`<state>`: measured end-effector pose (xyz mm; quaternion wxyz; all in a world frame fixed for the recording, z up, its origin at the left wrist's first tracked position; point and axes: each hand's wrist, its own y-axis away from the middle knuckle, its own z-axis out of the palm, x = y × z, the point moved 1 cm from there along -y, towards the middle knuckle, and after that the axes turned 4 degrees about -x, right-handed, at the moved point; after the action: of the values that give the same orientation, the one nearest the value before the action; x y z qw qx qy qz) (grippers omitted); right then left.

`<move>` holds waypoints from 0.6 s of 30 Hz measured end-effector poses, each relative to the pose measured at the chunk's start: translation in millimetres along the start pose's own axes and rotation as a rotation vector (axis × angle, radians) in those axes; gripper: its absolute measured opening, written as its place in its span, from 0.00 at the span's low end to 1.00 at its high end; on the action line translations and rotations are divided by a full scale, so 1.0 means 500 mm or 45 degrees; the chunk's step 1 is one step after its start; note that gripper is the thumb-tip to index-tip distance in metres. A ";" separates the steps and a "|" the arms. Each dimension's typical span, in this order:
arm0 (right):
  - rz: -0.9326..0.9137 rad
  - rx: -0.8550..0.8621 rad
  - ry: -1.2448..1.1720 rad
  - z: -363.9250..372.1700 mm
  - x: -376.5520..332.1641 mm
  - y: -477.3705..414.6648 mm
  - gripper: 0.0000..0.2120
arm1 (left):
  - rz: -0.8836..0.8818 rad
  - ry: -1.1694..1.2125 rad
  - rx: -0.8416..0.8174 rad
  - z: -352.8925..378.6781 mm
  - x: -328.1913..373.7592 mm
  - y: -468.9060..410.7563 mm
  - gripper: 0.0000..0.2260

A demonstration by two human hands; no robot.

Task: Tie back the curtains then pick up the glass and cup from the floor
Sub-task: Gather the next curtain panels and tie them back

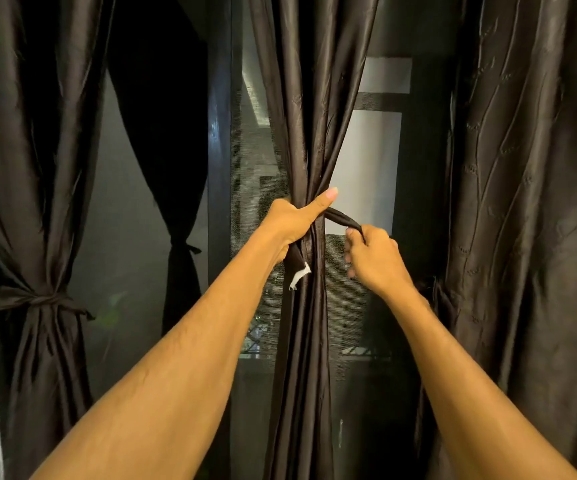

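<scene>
Here my left hand [294, 220] clasps the gathered dark-brown satin curtain [301, 133], hanging twelve to six. At its four o'clock, my right hand [375, 259] pinches the matching fabric tie-back [340, 217], stretched toward ten.

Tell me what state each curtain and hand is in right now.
left curtain: tied back with a knot
middle curtain: gathered, not yet knotted
tie strip: stretched taut towards the right, unknotted
right curtain: tie unclear
left hand: grips the gathered middle curtain
right hand: pinches the tie strip
</scene>
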<state>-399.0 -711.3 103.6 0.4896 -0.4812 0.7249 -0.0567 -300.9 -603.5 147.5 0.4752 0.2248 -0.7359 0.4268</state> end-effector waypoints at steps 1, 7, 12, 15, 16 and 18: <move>0.012 -0.026 -0.096 0.000 -0.012 0.006 0.15 | 0.012 -0.017 0.010 0.004 -0.003 -0.003 0.30; 0.093 -0.149 -0.799 0.007 -0.112 0.036 0.19 | 0.054 -0.414 0.117 0.015 0.001 0.008 0.38; 0.172 -0.165 -0.804 0.002 -0.132 0.036 0.17 | 0.005 -0.898 0.189 -0.011 0.022 0.029 0.46; 0.192 -0.178 -0.777 0.009 -0.133 0.034 0.15 | 0.020 -0.645 0.055 -0.017 0.014 0.032 0.38; 0.182 -0.181 -0.768 0.012 -0.132 0.033 0.14 | 0.028 -0.477 0.016 -0.015 0.009 0.031 0.34; 0.144 -0.194 -0.729 0.013 -0.128 0.034 0.11 | -0.017 -0.120 -0.057 -0.014 -0.001 0.032 0.22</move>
<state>-401.4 -651.5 132.6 0.6389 -0.4718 0.5852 0.1634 -309.0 -589.2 141.9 0.4479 0.2388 -0.7652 0.3960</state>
